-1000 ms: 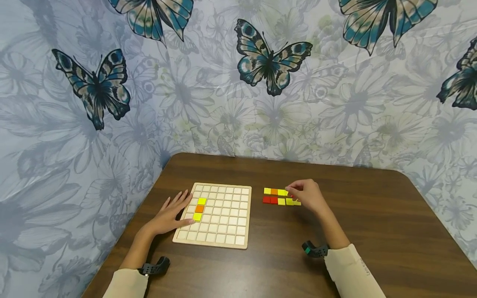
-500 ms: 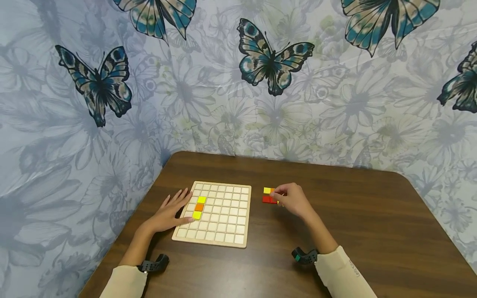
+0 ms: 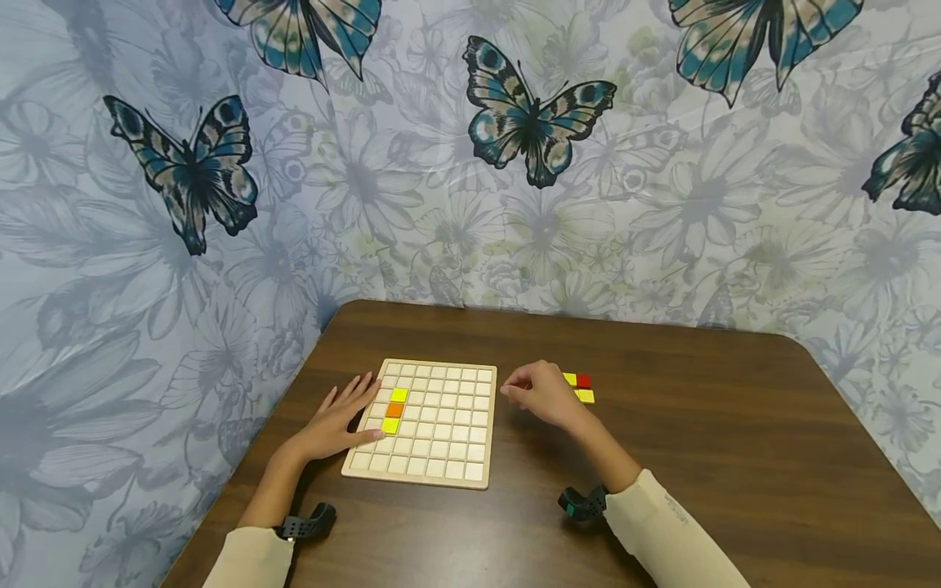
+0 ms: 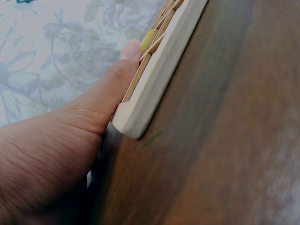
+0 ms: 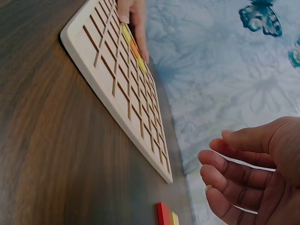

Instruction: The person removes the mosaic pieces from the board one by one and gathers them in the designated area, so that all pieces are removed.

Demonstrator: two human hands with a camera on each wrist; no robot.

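My left hand (image 3: 331, 425) lies spread over the left edge of a pale wooden grid board (image 3: 439, 429). Its thumb reaches over the rim beside the lower yellow tile (image 3: 390, 425). An orange tile (image 3: 394, 410) and another yellow tile (image 3: 399, 394) continue that column. To the right of the board, my right hand (image 3: 547, 396) hovers with thumb and index fingertips close together; I cannot tell whether a tile is between them. In the right wrist view, the other fingers curl loosely. Behind this hand, a red tile (image 3: 583, 381) and yellow tiles (image 3: 585, 396) show; others are hidden.
The brown wooden table (image 3: 698, 425) extends right and in front of the board. A butterfly-patterned wall covering (image 3: 647, 220) stands behind its far edge. In the right wrist view, a red tile (image 5: 163, 214) lies near the board's corner. Black bands circle both wrists.
My right hand has moved left along the tile rows toward the board, uncovering the right-hand tiles and covering the left-hand ones. The left hand and board stay in place.
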